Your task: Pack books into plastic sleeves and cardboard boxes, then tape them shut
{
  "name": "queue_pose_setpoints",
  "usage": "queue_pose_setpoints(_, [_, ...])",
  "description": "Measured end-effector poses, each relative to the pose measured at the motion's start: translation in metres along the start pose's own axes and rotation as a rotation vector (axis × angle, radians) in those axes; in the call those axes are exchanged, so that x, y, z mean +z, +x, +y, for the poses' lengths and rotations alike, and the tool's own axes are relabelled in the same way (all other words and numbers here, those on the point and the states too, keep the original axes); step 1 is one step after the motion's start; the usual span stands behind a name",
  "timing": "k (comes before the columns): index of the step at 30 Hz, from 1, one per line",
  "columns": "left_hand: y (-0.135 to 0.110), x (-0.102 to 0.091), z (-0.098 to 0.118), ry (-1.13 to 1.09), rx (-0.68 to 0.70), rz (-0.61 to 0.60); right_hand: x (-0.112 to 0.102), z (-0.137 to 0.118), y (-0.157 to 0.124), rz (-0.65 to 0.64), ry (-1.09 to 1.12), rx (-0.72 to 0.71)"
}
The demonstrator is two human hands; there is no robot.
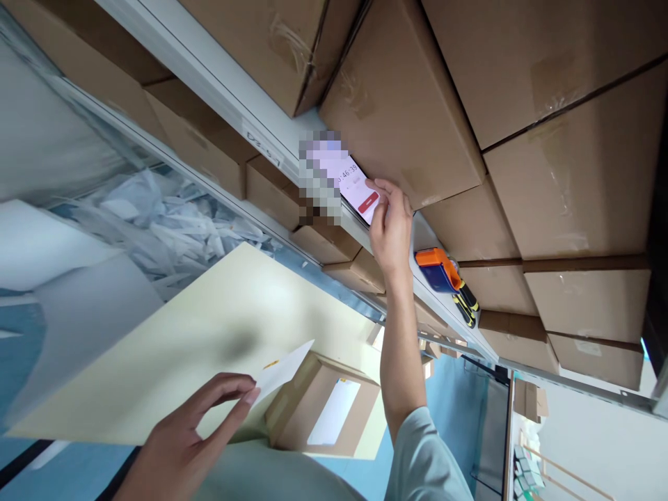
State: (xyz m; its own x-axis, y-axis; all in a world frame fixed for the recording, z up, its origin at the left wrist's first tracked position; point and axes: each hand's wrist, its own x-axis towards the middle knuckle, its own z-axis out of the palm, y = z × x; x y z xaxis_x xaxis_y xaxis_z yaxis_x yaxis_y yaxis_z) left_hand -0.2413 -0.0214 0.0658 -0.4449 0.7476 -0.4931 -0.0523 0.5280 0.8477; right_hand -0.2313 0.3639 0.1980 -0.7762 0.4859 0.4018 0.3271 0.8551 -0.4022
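My left hand [191, 424] pinches a white paper slip [284, 372] with a small orange mark between thumb and fingers, above the pale yellow tabletop [156, 365]. My right hand [391, 223] reaches up to the shelf edge, its fingers curled around the lower end of a phone [353, 182]. The lit screen shows running-time digits and a red button; part of it is blurred out. Below the right forearm, a cardboard box [361, 435] stands on the tabletop, a white label [334, 412] on its upper face.
Stacked cardboard boxes [407, 118] fill the shelf [224, 90]. Along its edge lie an orange and blue tape dispenser [438, 270] and yellow-black handled tools [465, 306]. Crumpled clear plastic and paper [188, 216] sit beyond the table. Blue floor [451, 403] shows at the right.
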Motion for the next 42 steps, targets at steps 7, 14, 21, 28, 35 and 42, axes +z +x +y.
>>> queue_pose_setpoints(7, [-0.001,0.006,-0.012,-0.019,0.009,-0.011,-0.003,0.005,-0.007,0.03,0.012,-0.011])
queue_pose_setpoints(14, [-0.004,0.006,0.0,-0.042,-0.009,0.052,-0.013,-0.022,-0.022,0.102,0.126,0.089])
queue_pose_setpoints(21, [-0.009,0.0,0.032,-0.215,-0.106,0.05,-0.009,-0.086,-0.142,0.194,0.553,0.539])
queue_pose_setpoints(28, [-0.012,0.016,0.055,-0.539,-0.222,-0.191,0.002,-0.125,-0.306,0.185,0.717,1.067])
queue_pose_setpoints(35, [-0.03,0.047,0.093,-0.564,-0.167,-0.416,-0.029,-0.133,-0.359,0.335,0.815,1.093])
queue_pose_setpoints(42, [-0.056,0.072,0.115,-0.499,-0.125,-0.476,-0.07,-0.143,-0.375,0.383,0.874,1.091])
